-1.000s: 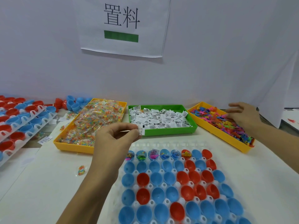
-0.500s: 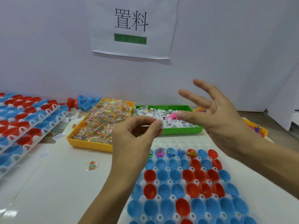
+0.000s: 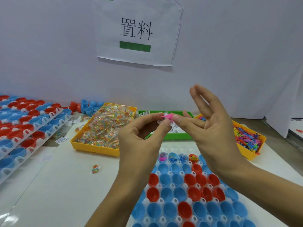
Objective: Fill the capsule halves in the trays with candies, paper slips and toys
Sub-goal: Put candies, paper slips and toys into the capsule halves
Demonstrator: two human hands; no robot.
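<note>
Above the green bin, my right hand pinches a small pink toy between thumb and forefinger, its other fingers spread upward. My left hand meets it fingertip to fingertip, pinching a white paper slip that is mostly hidden by its fingers and touching the toy. Below the hands lies the white capsule tray with blue and red halves. Several halves in its far row hold candy, slips and toys; the rows nearer me look empty.
A yellow candy bin stands at left, the green slip bin in the middle, a yellow toy bin at right. Stacked capsule trays fill the left side. A loose candy packet lies on the table. Loose capsule halves sit at the back.
My right hand left the toy bin with a pink toy and came left to meet my left hand. My left hand rose slightly with the slip. The view tilted upward.
</note>
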